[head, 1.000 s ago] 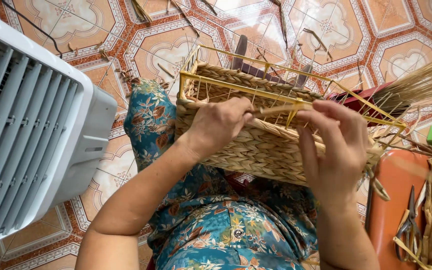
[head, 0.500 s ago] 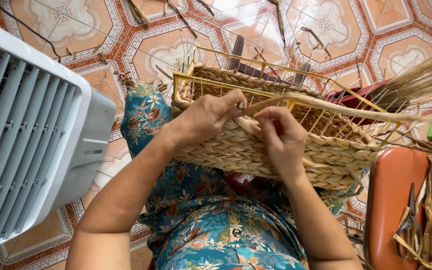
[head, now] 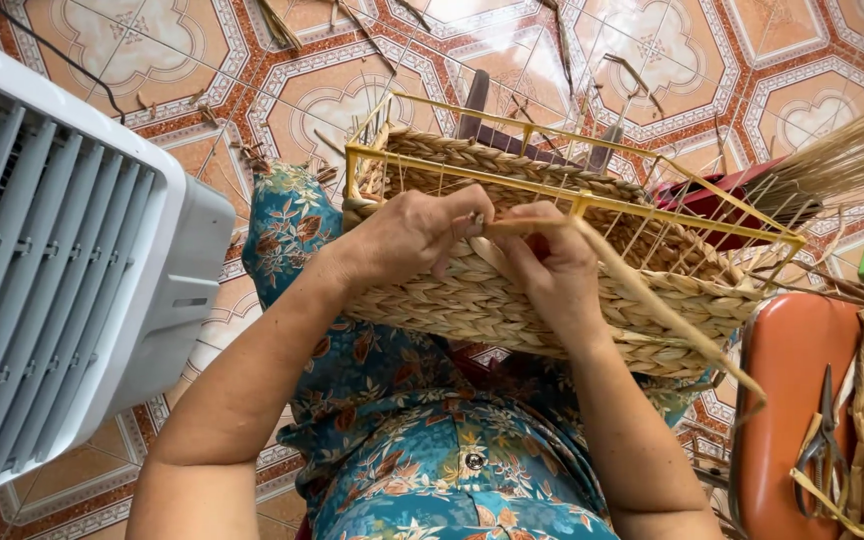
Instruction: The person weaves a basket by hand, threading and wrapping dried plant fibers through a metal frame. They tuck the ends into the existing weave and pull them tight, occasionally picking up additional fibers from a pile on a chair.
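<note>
Tiled floor (head: 372, 80): basket (head: 512, 300) (lapped) under hands (head: 412, 235).

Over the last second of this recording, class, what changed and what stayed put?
The right hand moved left along the basket rim to meet the left hand, drawing the straw strand with it. The left hand stayed on the woven edge. The basket, fan and orange stool stayed put.

Single head-worn view, looking steeply down, close over the lap. Half-woven straw basket on yellow wire frame (head: 552, 250) sits centre; white slatted fan housing (head: 52, 260) at 9 o'clock, orange plastic stool (head: 782, 400) at 4 o'clock, patterned floor tiles (head: 332, 80) toward 12.
</note>
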